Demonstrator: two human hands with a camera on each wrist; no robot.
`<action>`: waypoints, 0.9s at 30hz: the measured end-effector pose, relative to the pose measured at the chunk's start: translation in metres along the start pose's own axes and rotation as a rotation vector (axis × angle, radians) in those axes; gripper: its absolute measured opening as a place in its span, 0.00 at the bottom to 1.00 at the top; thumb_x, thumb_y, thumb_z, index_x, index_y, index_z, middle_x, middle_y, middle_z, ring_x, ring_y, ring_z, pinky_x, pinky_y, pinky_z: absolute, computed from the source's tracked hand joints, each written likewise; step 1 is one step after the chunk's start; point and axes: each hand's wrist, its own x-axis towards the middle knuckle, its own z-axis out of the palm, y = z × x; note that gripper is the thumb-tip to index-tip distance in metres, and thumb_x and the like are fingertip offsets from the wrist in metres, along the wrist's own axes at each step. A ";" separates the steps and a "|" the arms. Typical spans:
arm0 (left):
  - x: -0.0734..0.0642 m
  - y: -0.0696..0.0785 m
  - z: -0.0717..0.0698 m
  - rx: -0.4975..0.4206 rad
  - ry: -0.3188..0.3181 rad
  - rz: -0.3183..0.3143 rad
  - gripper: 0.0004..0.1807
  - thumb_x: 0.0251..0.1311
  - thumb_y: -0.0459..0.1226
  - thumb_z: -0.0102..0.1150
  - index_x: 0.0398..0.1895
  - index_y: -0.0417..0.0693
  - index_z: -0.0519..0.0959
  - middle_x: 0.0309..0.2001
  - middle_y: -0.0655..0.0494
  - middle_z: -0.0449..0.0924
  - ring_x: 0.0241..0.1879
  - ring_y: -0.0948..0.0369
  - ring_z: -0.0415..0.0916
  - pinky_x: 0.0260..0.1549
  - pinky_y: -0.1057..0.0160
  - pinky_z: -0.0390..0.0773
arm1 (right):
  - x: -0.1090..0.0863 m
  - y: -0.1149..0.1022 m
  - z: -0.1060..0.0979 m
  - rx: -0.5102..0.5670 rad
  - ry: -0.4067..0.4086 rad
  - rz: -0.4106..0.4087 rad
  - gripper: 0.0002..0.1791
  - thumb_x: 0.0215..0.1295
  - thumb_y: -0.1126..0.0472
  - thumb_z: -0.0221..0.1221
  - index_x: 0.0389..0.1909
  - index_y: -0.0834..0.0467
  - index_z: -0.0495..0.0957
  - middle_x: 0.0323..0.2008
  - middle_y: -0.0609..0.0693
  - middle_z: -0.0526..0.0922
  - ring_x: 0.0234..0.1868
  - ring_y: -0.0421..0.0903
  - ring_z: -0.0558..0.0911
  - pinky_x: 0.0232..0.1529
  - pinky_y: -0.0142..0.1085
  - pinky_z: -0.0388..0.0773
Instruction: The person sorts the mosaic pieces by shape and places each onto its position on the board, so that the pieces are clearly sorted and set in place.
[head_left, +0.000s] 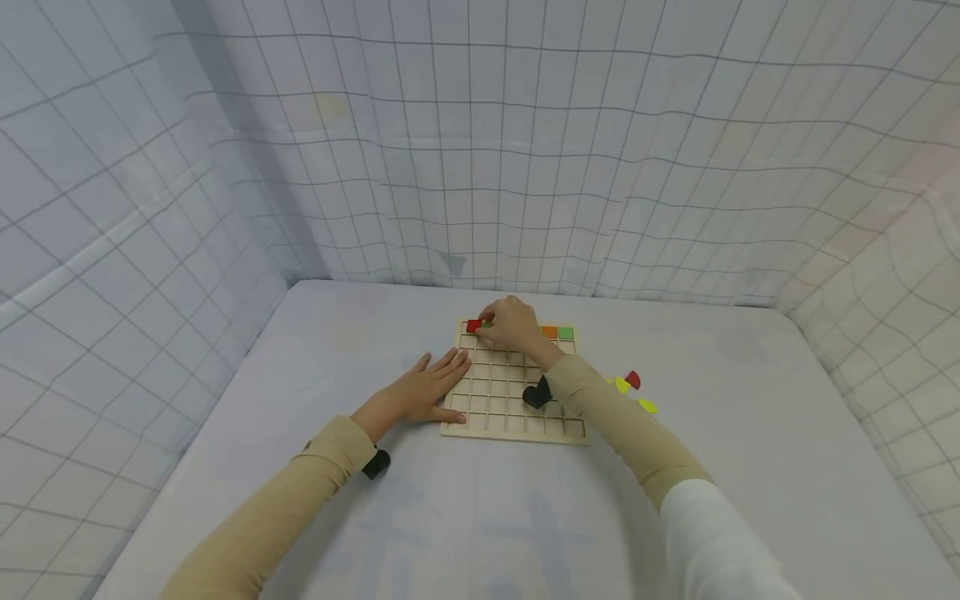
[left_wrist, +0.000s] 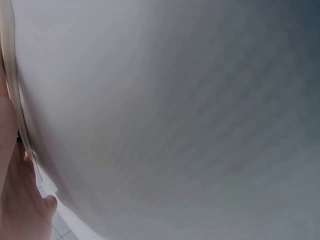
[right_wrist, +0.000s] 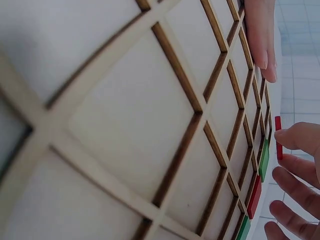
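Note:
A wooden grid board point(head_left: 498, 403) of square cells lies on the table. My right hand point(head_left: 510, 323) is over its far row, pinching a thin red tile point(right_wrist: 279, 145) between thumb and index finger by the far left corner. In the right wrist view, a green tile point(right_wrist: 264, 161) and another red tile point(right_wrist: 254, 197) sit in cells along that row. At the row's right end are an orange tile point(head_left: 550, 332) and a light green tile point(head_left: 566, 332); my right hand hides the middle. My left hand point(head_left: 422, 392) rests with spread fingers on the board's left edge.
To the right of the board lie loose yellow pieces point(head_left: 647, 406) and a dark red piece point(head_left: 633, 380). The white table point(head_left: 720, 392) is enclosed by grid-patterned cloth walls point(head_left: 525, 167). Black wrist cameras point(head_left: 377, 463) sit at both cuffs.

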 end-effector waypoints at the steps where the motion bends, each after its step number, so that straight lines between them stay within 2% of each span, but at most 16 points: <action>1: 0.000 0.000 0.000 -0.003 0.000 0.000 0.53 0.61 0.63 0.51 0.77 0.42 0.40 0.78 0.46 0.33 0.77 0.49 0.31 0.71 0.37 0.39 | 0.000 0.000 0.000 0.001 -0.003 0.007 0.17 0.61 0.47 0.63 0.47 0.52 0.85 0.43 0.47 0.87 0.45 0.47 0.81 0.41 0.39 0.80; 15: 0.002 0.000 0.002 0.010 -0.025 -0.004 0.54 0.61 0.64 0.50 0.77 0.43 0.38 0.78 0.47 0.32 0.77 0.49 0.30 0.70 0.37 0.39 | 0.005 -0.005 0.006 -0.031 -0.049 0.042 0.18 0.63 0.46 0.61 0.49 0.51 0.84 0.46 0.48 0.85 0.48 0.48 0.77 0.44 0.42 0.79; 20: 0.003 0.000 0.001 0.021 -0.035 -0.012 0.54 0.61 0.65 0.48 0.77 0.45 0.37 0.78 0.49 0.30 0.77 0.51 0.29 0.71 0.38 0.38 | 0.008 -0.004 0.007 -0.038 -0.043 0.033 0.18 0.63 0.46 0.61 0.49 0.51 0.85 0.46 0.48 0.85 0.48 0.48 0.76 0.43 0.42 0.79; 27: 0.002 0.000 -0.001 0.016 -0.022 -0.006 0.54 0.61 0.64 0.50 0.77 0.42 0.40 0.78 0.46 0.32 0.77 0.49 0.31 0.70 0.36 0.40 | 0.010 -0.004 0.008 -0.028 -0.051 0.007 0.18 0.63 0.46 0.61 0.49 0.51 0.85 0.46 0.48 0.85 0.49 0.48 0.76 0.44 0.42 0.79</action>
